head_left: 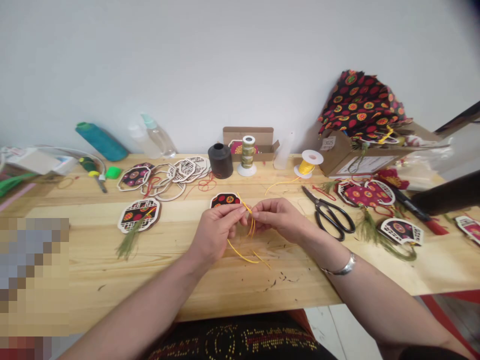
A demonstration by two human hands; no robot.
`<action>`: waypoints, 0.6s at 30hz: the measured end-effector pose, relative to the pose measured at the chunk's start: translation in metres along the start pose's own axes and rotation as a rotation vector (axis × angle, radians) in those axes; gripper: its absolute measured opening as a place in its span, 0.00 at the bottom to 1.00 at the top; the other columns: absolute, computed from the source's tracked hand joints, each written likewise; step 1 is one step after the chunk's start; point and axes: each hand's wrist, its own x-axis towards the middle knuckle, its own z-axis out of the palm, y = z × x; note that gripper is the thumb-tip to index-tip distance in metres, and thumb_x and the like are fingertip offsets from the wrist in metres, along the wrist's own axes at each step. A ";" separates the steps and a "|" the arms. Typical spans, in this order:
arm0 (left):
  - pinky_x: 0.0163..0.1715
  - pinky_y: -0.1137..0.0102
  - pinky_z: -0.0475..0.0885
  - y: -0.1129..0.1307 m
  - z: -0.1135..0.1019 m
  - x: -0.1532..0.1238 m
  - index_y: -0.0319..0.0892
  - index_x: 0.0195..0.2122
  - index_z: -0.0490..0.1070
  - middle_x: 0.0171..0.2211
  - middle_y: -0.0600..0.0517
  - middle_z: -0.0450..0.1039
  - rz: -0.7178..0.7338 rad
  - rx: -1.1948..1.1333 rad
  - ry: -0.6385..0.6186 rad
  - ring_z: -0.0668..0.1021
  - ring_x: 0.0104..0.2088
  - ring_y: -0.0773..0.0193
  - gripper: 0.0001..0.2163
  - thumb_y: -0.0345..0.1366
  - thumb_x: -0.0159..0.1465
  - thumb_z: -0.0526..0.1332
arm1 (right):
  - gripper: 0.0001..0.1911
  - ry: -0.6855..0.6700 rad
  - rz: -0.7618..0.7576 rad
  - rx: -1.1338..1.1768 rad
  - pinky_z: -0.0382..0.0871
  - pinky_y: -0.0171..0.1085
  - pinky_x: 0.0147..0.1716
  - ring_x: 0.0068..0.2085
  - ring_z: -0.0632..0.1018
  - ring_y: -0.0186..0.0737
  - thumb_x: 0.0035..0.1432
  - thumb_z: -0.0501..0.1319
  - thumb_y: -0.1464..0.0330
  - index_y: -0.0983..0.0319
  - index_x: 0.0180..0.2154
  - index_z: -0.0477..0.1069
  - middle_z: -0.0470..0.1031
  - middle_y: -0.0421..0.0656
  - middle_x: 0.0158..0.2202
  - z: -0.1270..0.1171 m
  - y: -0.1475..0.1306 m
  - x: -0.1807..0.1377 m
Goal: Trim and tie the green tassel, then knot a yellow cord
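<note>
Between my fingertips, above the middle of the table, is a thin yellow cord (243, 251) with loops and loose ends hanging down. My left hand (220, 223) pinches it from the left between thumb and forefinger. From the right, my right hand (279, 217) pinches the same cord, its fingertips almost meeting those of the left. Just behind my left hand lies an ornament (225, 199) with a pale frame and dark patterned cloth, partly hidden by the hand. Exactly how the cord is looped at the fingertips is too small to tell.
Black-handled scissors (330, 212) lie right of my hands. Behind stand a yellow cord spool (311, 162), a gold thread spool (247, 156) and a black cone (220, 161). A tasselled ornament (138, 216) lies left; a cardboard box (347, 155) with patterned cloth (362, 105) stands back right.
</note>
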 end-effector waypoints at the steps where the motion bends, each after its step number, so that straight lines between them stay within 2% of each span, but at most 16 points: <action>1: 0.13 0.79 0.52 0.000 0.000 0.000 0.37 0.25 0.78 0.19 0.55 0.69 0.002 -0.008 0.013 0.59 0.14 0.79 0.05 0.34 0.52 0.66 | 0.11 -0.012 0.003 0.004 0.68 0.33 0.29 0.26 0.74 0.30 0.49 0.66 0.63 0.65 0.29 0.72 0.74 0.40 0.25 0.000 0.000 0.000; 6: 0.13 0.78 0.52 0.000 0.003 0.001 0.37 0.27 0.78 0.17 0.57 0.67 -0.010 -0.066 0.081 0.58 0.14 0.78 0.06 0.33 0.48 0.68 | 0.13 0.033 -0.005 -0.050 0.67 0.31 0.24 0.23 0.75 0.29 0.46 0.68 0.61 0.65 0.28 0.71 0.74 0.39 0.24 0.002 -0.001 0.001; 18: 0.15 0.76 0.51 -0.005 0.000 0.002 0.38 0.30 0.80 0.12 0.59 0.60 -0.003 0.031 0.045 0.58 0.14 0.76 0.08 0.35 0.50 0.68 | 0.14 0.085 -0.088 -0.173 0.62 0.32 0.24 0.23 0.69 0.28 0.46 0.67 0.60 0.65 0.25 0.73 0.72 0.39 0.22 0.002 -0.002 0.000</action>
